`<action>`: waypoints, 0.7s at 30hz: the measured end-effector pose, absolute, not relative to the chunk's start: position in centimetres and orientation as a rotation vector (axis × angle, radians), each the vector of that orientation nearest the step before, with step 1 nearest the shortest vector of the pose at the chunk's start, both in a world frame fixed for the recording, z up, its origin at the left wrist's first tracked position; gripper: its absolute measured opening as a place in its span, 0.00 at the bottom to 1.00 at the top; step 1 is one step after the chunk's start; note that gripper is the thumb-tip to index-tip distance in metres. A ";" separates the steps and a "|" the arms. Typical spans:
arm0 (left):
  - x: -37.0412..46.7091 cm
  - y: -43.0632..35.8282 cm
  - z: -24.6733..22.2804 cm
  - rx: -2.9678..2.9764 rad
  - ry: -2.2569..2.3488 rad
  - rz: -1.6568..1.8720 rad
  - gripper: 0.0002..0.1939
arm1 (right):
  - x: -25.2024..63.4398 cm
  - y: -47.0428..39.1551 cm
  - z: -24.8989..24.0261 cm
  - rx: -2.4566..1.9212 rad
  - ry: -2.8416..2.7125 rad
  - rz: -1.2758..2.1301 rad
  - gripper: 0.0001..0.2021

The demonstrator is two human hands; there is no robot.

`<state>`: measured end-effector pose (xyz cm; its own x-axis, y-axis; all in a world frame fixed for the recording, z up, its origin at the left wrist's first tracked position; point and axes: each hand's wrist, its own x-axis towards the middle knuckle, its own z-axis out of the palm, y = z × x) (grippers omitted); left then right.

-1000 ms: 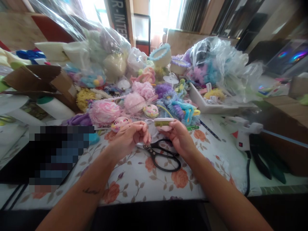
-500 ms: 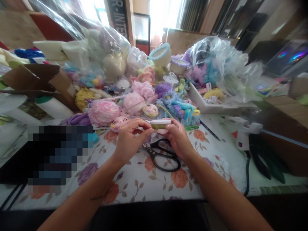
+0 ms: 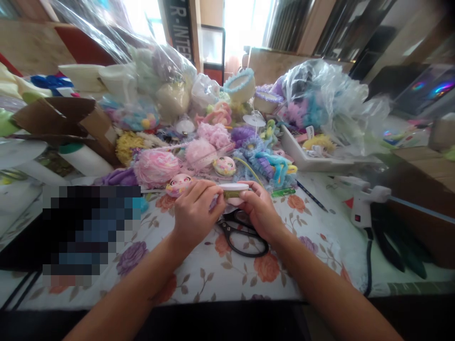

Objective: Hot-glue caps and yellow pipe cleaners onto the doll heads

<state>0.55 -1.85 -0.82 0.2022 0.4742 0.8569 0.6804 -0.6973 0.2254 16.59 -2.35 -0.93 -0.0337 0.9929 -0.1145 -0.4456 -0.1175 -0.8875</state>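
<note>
A small white spool (image 3: 234, 187) wound with an olive-green ribbon (image 3: 232, 194) is held up above the table. My right hand (image 3: 261, 206) grips it from the right, the thumb on its near face. At the spool's left side, my left hand (image 3: 199, 208) has thumb and fingertips pinched on the ribbon; the ribbon's end is hidden by the fingers. Black-handled scissors (image 3: 245, 241) lie beneath my hands, blades covered from sight. Just behind my left hand is a doll's head with pink eyes (image 3: 178, 184), and another doll's head (image 3: 224, 166) lies farther back.
Pink yarn (image 3: 156, 166) and other fluffy pieces are heaped behind my hands. A white tray (image 3: 309, 163) stands back right, a glue gun (image 3: 366, 201) to the right. A pencil (image 3: 312, 195) lies on the flowered cloth (image 3: 213, 279). A cardboard box (image 3: 60, 121) sits at left.
My left hand has turned over slightly, its fingers curling in closer against the spool's left side. The right hand still holds the spool. The whole view has shifted a little.
</note>
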 end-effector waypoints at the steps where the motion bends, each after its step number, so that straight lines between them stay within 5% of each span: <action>1: 0.4 -1.8 -0.8 -2.264 -1.178 -1.530 0.04 | 16.6 -2.3 -0.9 -0.927 -0.799 1.484 0.16; 9: -0.5 -1.5 0.1 -2.287 -1.466 -1.809 0.15 | 17.4 -1.4 -0.9 -0.805 -0.673 1.505 0.09; 16: 0.3 -1.7 0.2 -2.438 -1.171 -1.737 0.04 | 17.6 -1.1 -0.8 -0.794 -0.661 1.500 0.11; 21: -0.1 -1.9 0.3 -2.467 -1.233 -1.776 0.09 | 17.5 -1.1 -0.9 -0.827 -0.656 1.486 0.10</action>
<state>-0.09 -1.85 0.27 0.1357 0.6376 0.7583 0.4878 -0.7092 0.5090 17.54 -1.14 -0.92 0.0081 0.9935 -0.1139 -0.5857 -0.0876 -0.8058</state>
